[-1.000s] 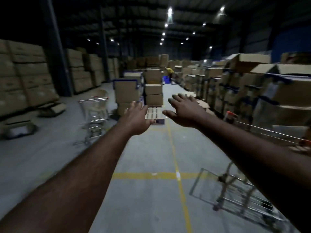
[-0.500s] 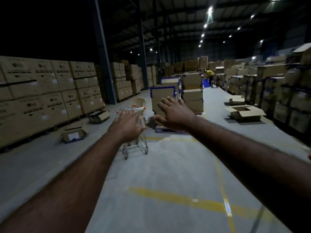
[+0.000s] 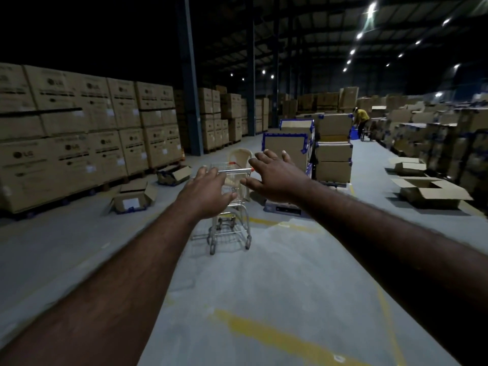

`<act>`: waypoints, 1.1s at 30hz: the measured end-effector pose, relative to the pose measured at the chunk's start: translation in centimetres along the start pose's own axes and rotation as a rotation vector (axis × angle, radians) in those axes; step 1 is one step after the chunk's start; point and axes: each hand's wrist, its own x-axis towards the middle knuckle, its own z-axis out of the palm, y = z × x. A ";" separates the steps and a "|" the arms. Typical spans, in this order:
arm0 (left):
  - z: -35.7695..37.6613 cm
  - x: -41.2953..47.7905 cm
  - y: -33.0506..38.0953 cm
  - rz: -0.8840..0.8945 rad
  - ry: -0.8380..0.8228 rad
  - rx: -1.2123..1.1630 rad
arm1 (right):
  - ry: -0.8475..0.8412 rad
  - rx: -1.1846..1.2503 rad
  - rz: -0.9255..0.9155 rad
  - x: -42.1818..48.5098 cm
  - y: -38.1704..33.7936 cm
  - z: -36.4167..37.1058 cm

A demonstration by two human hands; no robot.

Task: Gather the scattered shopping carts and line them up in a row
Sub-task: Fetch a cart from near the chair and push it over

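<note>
A small metal shopping cart (image 3: 231, 228) with a silver handle bar and orange end caps stands on the concrete floor ahead, its handle facing me. My left hand (image 3: 208, 192) is stretched out in front of the cart's basket, fingers spread, its fingertips level with the handle's left end. My right hand (image 3: 274, 178) is also stretched forward with fingers spread, just right of the handle's right end. Neither hand holds anything. The basket is largely hidden behind my left hand.
A beige plastic chair (image 3: 239, 158) stands behind the cart. Stacked cartons (image 3: 79, 133) line the left wall, palletised boxes (image 3: 332, 146) stand ahead right. Open cartons lie on the floor (image 3: 132, 199) (image 3: 430, 190). A person in yellow (image 3: 360, 120) bends far back. Yellow floor lines cross nearby.
The view has swung left and moved forward; the cart is closer and centred behind my hands. The tipped cart seen at lower right a second ago is out of view. Both hands remain outstretched.
</note>
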 end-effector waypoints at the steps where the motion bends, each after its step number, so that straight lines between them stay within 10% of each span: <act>1: 0.9 1.9 -1.4 0.004 0.012 0.001 | 0.000 -0.005 0.002 2.1 0.0 1.1; 33: 28.5 65.9 -32.0 -0.003 -0.127 -0.018 | -0.130 -0.007 0.011 70.0 16.8 35.3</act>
